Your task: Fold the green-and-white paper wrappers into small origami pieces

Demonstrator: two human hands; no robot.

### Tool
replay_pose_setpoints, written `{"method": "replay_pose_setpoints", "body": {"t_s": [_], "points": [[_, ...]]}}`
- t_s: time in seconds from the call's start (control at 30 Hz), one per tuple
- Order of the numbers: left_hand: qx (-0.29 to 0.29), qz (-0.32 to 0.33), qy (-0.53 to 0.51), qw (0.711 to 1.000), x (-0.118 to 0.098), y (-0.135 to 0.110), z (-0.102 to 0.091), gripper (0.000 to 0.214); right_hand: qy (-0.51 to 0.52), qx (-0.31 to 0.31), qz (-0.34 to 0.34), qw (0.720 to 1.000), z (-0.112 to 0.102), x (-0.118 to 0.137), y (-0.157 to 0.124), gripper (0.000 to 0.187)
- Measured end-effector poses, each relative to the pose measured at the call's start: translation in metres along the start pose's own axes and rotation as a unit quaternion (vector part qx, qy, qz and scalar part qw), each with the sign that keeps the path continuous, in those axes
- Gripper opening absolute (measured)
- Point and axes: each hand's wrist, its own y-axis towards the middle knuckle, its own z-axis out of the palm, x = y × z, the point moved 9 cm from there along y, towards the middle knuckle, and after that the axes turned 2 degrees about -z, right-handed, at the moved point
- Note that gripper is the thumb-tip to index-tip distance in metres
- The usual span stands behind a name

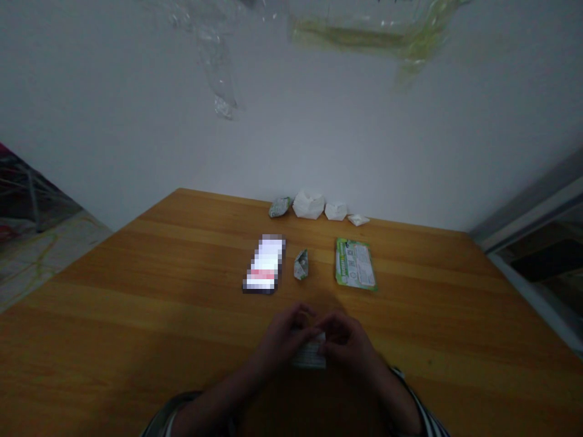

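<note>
Near the front of the wooden table, my left hand (291, 332) and my right hand (345, 337) meet over a small piece of printed paper (310, 357). Both hands have their fingers bent and pinched on its upper part, and they hide that part. The lower part shows rows of faint print. Just beyond my hands stands a small folded paper shape (301, 264) with grey-green print. To its left a phone (265, 264) lies with a lit, blurred screen. On the right lies a flat green-and-white printed packet (355, 264).
Along the table's back edge, by the wall, sit a printed folded paper piece (279, 207) and white folded paper pieces (308, 205), (336, 211), (359, 220) of falling size. The wooden table (136, 261) meets a pale wall (273, 139) with peeling tape (355, 37).
</note>
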Motion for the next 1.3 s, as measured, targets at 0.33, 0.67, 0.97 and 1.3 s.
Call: {"method": "replay_pose_setpoints", "body": {"t_s": [0.33,0.67,0.97,1.3], "points": [[0.049,-0.030,-0.050,0.997,0.004,0.000,0.006,0.039,0.017,0.078,0.037,0.996,0.009,0.004,-0.003,0.030],[0.032,0.032,0.057,0.997,-0.007,-0.003,0.002,0.033,-0.029,0.020,0.019,0.999,0.003,0.003,-0.001,0.025],[0.040,0.087,0.162,0.982,-0.025,-0.009,0.004,0.027,-0.140,-0.063,-0.013,0.988,-0.014,0.011,-0.002,0.022],[-0.023,0.071,0.165,0.983,-0.028,-0.002,-0.011,0.025,-0.097,-0.108,-0.016,0.989,-0.014,0.018,-0.004,0.018]]}}
